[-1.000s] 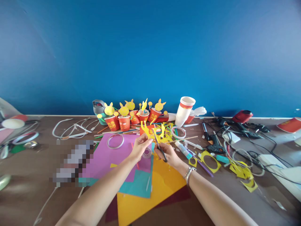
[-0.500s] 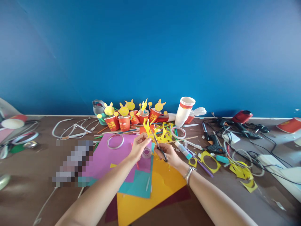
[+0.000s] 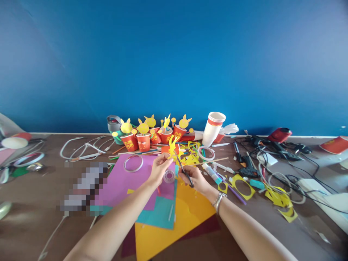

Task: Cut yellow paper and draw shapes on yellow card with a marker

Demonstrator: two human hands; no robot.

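My left hand (image 3: pixel 161 167) is closed on a cut piece of yellow paper (image 3: pixel 173 145) whose narrow strips stick up above the fingertips. In my right hand (image 3: pixel 193 176) is a pair of scissors (image 3: pixel 184 171) with dark handles, its blades pointing up and left at the paper's lower edge. Both hands hover over layered sheets: a purple sheet (image 3: pixel 119 181), a teal sheet (image 3: pixel 160 214) and an orange-yellow sheet (image 3: pixel 160 243). A white tape roll (image 3: pixel 169 176) lies beside my left wrist.
Red paper cups (image 3: pixel 143 143) with yellow eared paper heads stand along the blue wall. Right of them is a stack of white cups (image 3: pixel 213 130). Yellow paper scraps (image 3: pixel 243 186), a glue gun (image 3: pixel 248 167) and cables lie to the right. A blurred-out object (image 3: pixel 84 188) lies left.
The yellow paper in my left hand has turned slightly, its strips shifting to the right. Both hands stay in nearly the same place, the scissors still at the paper.
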